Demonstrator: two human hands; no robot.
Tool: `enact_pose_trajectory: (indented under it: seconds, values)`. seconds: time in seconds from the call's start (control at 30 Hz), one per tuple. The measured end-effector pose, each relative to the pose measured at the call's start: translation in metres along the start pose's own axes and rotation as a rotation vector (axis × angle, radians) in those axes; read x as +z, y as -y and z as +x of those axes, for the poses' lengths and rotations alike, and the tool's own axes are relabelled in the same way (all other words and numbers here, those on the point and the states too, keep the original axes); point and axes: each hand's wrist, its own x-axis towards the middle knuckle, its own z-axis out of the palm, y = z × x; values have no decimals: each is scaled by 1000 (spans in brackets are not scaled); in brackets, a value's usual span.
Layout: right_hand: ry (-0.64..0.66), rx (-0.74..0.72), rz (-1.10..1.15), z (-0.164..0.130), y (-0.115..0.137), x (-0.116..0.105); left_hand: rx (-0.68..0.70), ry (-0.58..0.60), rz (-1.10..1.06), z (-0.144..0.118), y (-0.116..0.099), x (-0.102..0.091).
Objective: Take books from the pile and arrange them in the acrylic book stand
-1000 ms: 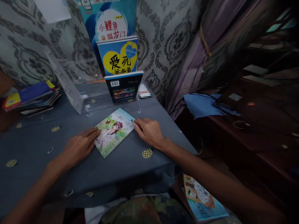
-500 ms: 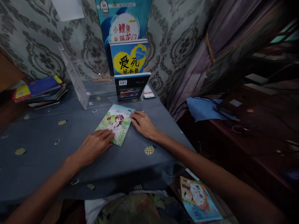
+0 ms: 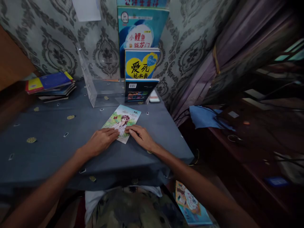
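Pressing down with both hands, you had the illustrated paperback (image 3: 123,122) flat on the blue-grey tablecloth (image 3: 52,139), its long axis running away from you and tilted to the right. Your left hand (image 3: 101,142) lay spread, fingers nearly flat, on the book's near left corner; your right hand (image 3: 140,136) lay the same way at the near right edge, fingertips on the cover. Neither hand gripped anything, and both were about equally close, with the book's bulk lying just beyond your fingertips.

Behind it, 3 books stood stepped against the patterned wall beside a clear acrylic stand (image 3: 95,85): a dark one (image 3: 140,90) with a barcode label, a blue one (image 3: 142,65) with a yellow heart reading "爱死" above a half-hidden line, and a tall one (image 3: 142,28) reading "小鲤鱼跳龙门". The paperback's own title was too small to read. A stack of books (image 3: 49,87) sat well apart at the far left.
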Motion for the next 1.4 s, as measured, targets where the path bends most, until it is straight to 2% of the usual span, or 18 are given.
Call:
enact_pose_trajectory:
  seconds: [0.2,0.57,0.67,0.73,0.83,0.9,1.03,1.2,1.4]
  values:
    - [-3,16,32,-3,4,0,-50,-1,-33,0,-3,1]
    - [43,32,-76,-2,4,1,-81,-42,-102,0,-2,0]
    - [33,34,-105,-3,2,4,-191,-12,-158,8,3,2]
    - [20,57,-189,-2,0,7,-317,-1,-128,16,7,5]
    - [-2,157,-377,-1,0,8,-499,4,-51,31,13,11]
    - [4,216,-455,-1,1,7,-558,18,-43,41,16,15]
    - [32,267,-502,0,4,5,-598,-21,-78,53,22,22]
    - [58,301,-542,0,5,5,-651,-98,-117,53,34,32]
    - [105,358,-635,15,-10,1,-583,-83,-11,52,27,34]
